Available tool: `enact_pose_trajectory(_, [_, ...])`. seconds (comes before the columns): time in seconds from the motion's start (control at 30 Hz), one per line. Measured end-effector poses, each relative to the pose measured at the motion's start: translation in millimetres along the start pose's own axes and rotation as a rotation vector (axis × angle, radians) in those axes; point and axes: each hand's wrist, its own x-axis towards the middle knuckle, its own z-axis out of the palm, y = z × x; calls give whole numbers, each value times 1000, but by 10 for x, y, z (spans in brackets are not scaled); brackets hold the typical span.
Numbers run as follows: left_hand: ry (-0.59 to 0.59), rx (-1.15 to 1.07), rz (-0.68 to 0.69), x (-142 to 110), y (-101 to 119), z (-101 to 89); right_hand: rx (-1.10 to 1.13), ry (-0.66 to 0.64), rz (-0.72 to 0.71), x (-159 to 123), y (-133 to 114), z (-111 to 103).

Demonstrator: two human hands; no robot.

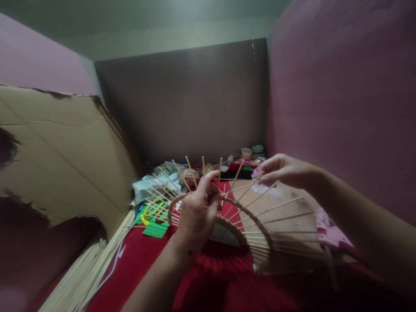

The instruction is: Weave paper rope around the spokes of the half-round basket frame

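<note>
A half-woven round basket frame, with thin wooden sticks fanning out like spokes, stands tilted in front of me. Its woven twine band (256, 219) arcs around the spokes, and a pale base (225, 234) with a braided edge sits lower down. My left hand (198, 206) is closed on the band and spokes at the top, thumb and fingers around them. To the right, my right hand (276, 169) pinches a thin strand of twine (238, 179) near the spoke tips. The strand stretches toward my left hand. Fingers hide part of the band.
Balls of twine (189, 177) and a light-blue cloth (143, 188) lie behind. A green piece (156, 229) is at left, near a bundle of sticks (81, 273) and torn cardboard (65, 151). A pink glue gun (333, 234) lies right, on a brown board (286, 195).
</note>
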Motion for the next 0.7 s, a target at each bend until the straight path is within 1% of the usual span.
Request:
enact_pose_trajectory(0.1, [3, -16, -5, -1, 7, 3, 10, 35, -26, -13, -149, 38])
enact_pose_trajectory(0.37, [25, -19, 18, -11, 12, -7, -50, 9, -102, 9, -469, 86])
enact_pose_trajectory(0.47, [24, -18, 19, 8, 2, -9, -140, 12, -91, 10, -600, 86])
enact_pose_trajectory(0.57, [49, -6, 17, 39, -24, -24, -247, 17, -71, -13, -713, 72])
enact_pose_trajectory(0.7, [81, 23, -6, 69, -45, -60, -356, -24, -61, -66, -751, -6])
